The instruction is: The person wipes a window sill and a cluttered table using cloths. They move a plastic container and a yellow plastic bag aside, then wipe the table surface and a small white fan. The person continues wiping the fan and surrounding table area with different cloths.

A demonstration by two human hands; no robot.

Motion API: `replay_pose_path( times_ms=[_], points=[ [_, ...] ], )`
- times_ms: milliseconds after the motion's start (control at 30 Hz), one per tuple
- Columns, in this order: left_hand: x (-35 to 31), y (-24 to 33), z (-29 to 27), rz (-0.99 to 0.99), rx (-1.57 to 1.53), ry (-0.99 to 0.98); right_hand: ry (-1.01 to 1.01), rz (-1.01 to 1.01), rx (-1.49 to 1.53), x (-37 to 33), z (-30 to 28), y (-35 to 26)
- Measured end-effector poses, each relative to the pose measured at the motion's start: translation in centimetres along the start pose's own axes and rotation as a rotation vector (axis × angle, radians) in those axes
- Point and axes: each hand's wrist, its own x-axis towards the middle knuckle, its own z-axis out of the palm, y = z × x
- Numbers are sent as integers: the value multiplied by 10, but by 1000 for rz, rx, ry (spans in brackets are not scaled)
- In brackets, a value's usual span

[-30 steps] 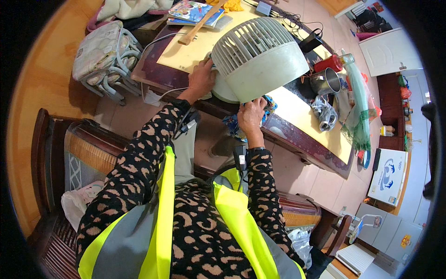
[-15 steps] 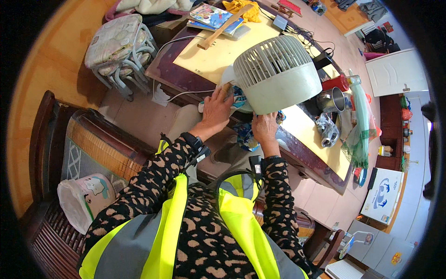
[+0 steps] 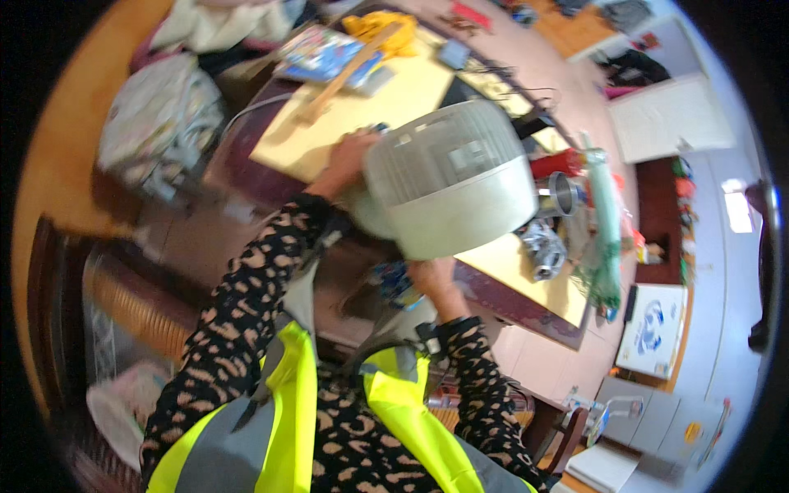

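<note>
A pale grey-green electric fan with a slatted grille stands tilted over the near edge of the table, its grille facing up and away. My right hand is under the fan's near rim and grips it there; the fingertips are hidden by the housing. On the far left side of the fan is my left hand, blurred, its fingers partly behind the housing. A small blue patch shows by those fingers, too smeared to name. Blue patterned cloth hangs below the fan, left of my right hand.
On the table lie books, a wooden stick and a yellow cloth. To the right are a metal cup, a red bottle and a green net bag. A covered stool stands left.
The fan has come nearer to me and tipped, uncovering a dark patch on the table behind it. My left hand has gone farther along the fan's left side. The view has shifted and blurred.
</note>
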Motion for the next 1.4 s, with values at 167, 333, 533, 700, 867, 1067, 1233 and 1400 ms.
replay_pose_path(
  times_ms=[167, 333, 533, 700, 867, 1067, 1233, 1400],
  points=[
    [54, 27, -15, 277, -9, -303, 119, -63, -31, 4, -3, -1],
    [79, 8, 13, 156, -399, -396, 228, -31, 33, 4, -4, -7],
    [40, -44, 28, 189, -137, -151, 100, 89, 66, 7, -4, -13],
    [-23, -48, 15, 326, 144, -84, 220, 82, 11, 10, -11, -21],
    [-98, -20, 43, 68, 158, 188, 168, 171, -23, 12, -15, -28],
    [-180, 43, 72, 136, 350, 169, 166, 186, 2, 10, -16, -29],
    [-170, 22, 63, 148, 359, 236, 147, 154, 13, 7, -17, -23],
    [-136, -18, 49, 154, 179, 416, 169, 144, 5, 5, -17, -24]
  ],
)
